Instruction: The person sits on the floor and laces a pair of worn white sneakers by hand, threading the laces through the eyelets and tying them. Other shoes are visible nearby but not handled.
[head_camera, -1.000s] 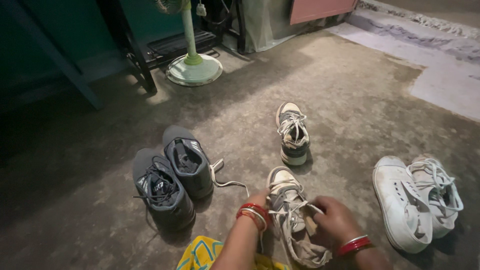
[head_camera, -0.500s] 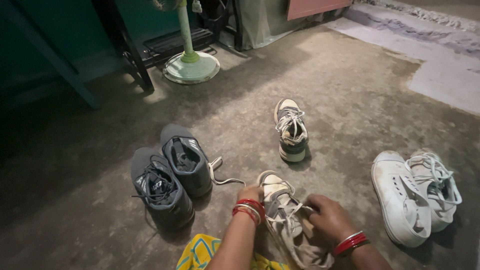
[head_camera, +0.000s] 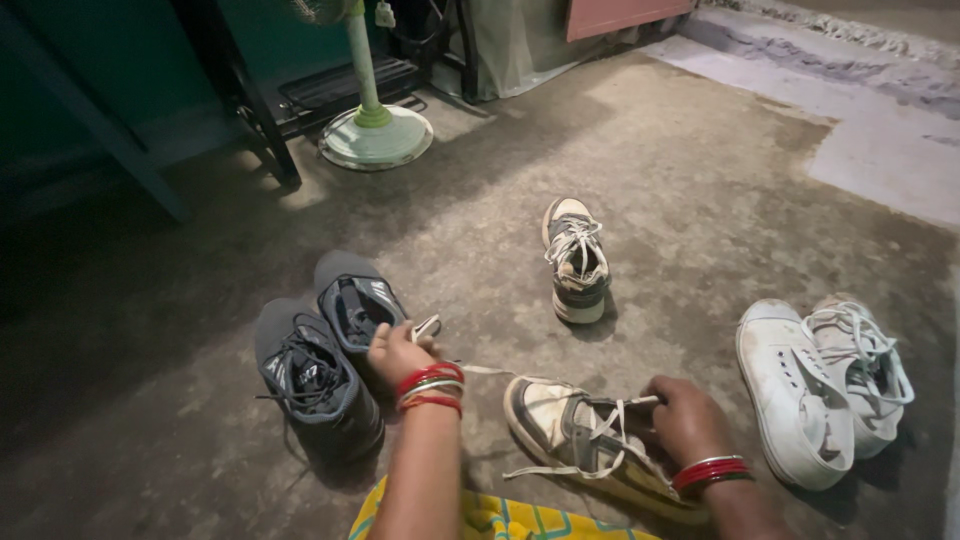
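Sneaker, beige, on its side on the floor; right hand grasps its laces. Left hand rests on a dark shoe; grip unclear.

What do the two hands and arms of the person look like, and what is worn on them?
Both forearms are bare, without sleeves. The left hand has a stack of red bangles with a pale one between them at the wrist. The right hand has red bangles with a thin silvery one.

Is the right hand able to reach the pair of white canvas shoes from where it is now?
Probably yes: right hand holds the beige sneaker; only bare floor separates it from the white canvas shoes.
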